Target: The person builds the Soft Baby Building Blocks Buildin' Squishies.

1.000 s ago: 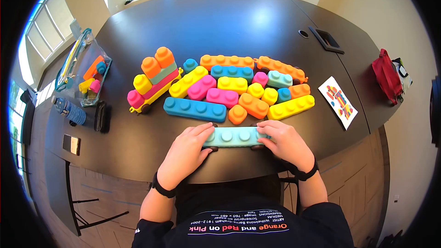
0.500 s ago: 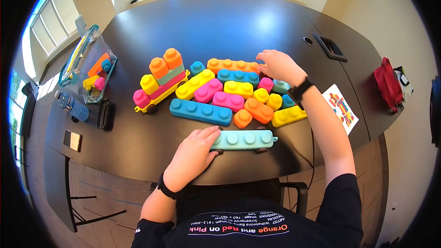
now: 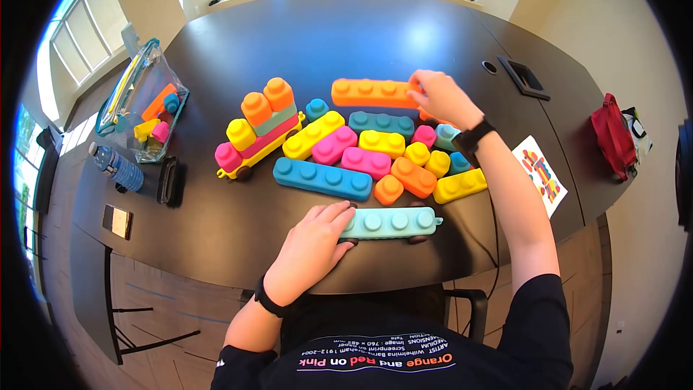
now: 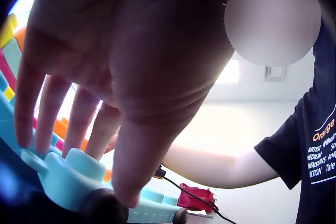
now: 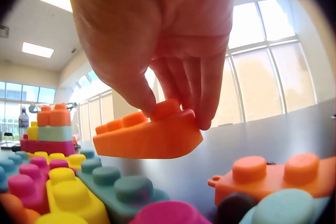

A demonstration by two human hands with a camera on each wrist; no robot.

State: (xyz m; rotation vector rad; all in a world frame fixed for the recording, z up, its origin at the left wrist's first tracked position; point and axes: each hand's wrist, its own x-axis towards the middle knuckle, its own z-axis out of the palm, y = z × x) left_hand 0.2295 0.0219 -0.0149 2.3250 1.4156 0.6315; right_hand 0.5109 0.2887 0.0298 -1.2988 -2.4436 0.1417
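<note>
A long orange block (image 3: 372,94), (image 5: 147,137) is pinched at its right end by my right hand (image 3: 444,97), (image 5: 157,40), thumb on one side and fingers on the other, raised off the table. My left hand (image 3: 307,249), (image 4: 105,56) rests with straight fingers over the left end of a light blue block on wheels (image 3: 393,222), (image 4: 79,182) near the table's front edge. In the right wrist view, a second orange block with a wheel (image 5: 278,179) lies below and to the right of the held one; in the head view my right hand mostly hides it.
Loose blocks, among them a long blue one (image 3: 321,178), fill the middle of the table (image 3: 289,36). A stacked wheeled toy (image 3: 263,137) stands to their left. Further left are a clear bag (image 3: 119,119), a bottle (image 3: 115,166) and a phone; at right, a picture card (image 3: 541,173) and red bag (image 3: 611,137).
My right hand left the light blue block's right end, reached to the back and lifted the long orange block from the others. The left hand has stayed on the light blue block.
</note>
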